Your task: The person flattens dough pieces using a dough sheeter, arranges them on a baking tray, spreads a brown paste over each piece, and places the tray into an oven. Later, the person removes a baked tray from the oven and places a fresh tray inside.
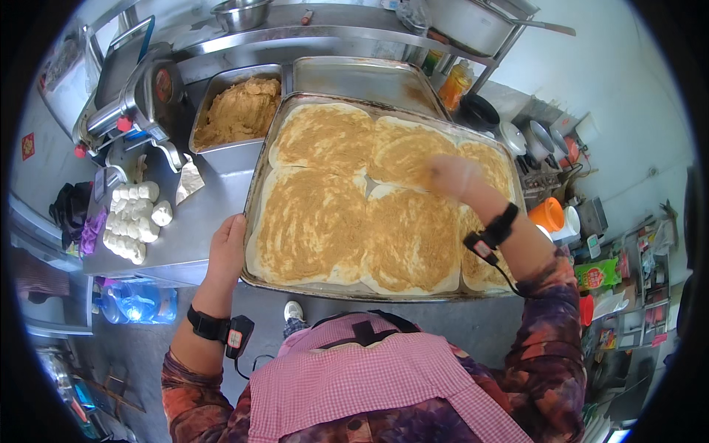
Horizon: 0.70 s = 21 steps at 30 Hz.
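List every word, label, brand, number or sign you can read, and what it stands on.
Nothing is clear enough to quote.
Green bag: print on red, blurred.
Left wrist device: label, too small.
Right wrist device: label, too small.
Wall sign: marks on red, too small.
Machine: red badge, blurred.
Tray: no text seen.

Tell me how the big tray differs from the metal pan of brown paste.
The big tray is wide and shallow; the pan is smaller and deeper. The big tray bears flat dough sheets smeared brown; the pan holds a thick mound of paste. The left hand grips the big tray's edge; the pan is untouched. Both are metal and roughly rectangular.
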Motion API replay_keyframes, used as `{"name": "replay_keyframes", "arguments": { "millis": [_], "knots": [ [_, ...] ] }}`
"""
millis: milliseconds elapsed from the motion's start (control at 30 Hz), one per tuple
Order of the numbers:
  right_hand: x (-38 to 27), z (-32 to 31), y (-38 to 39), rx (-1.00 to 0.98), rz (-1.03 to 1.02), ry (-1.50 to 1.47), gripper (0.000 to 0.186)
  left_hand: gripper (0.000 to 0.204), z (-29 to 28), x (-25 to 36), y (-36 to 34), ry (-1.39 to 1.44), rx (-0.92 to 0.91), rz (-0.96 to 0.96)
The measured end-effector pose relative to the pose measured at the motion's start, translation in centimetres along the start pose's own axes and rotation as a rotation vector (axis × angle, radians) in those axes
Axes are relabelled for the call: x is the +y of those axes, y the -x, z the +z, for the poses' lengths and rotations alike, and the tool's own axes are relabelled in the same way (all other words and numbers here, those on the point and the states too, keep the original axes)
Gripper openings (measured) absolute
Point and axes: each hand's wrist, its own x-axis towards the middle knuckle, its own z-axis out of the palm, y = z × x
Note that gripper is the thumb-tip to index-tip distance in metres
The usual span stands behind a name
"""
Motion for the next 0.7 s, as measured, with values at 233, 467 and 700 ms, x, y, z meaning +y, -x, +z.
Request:
{"name": "replay_keyframes", "arguments": {
  "millis": [233,467,700],
  "knots": [
    [-5.3,1.0,-4.0,-0.088,-0.335,0.072,0.022,0.038,-0.1,0.5,0.2,-0.144,0.028,0.021],
    [4.4,0.3,0.1,0.158,0.136,0.201,0.021,0.037,-0.2,-0.6,-0.2,0.047,0.005,-0.023],
    [2.4,-1.1,0.4,0.12,0.089,0.169,0.02,0.037,-0.3,-0.6,-0.4,-0.013,0.0,-0.014]
  ]
}}
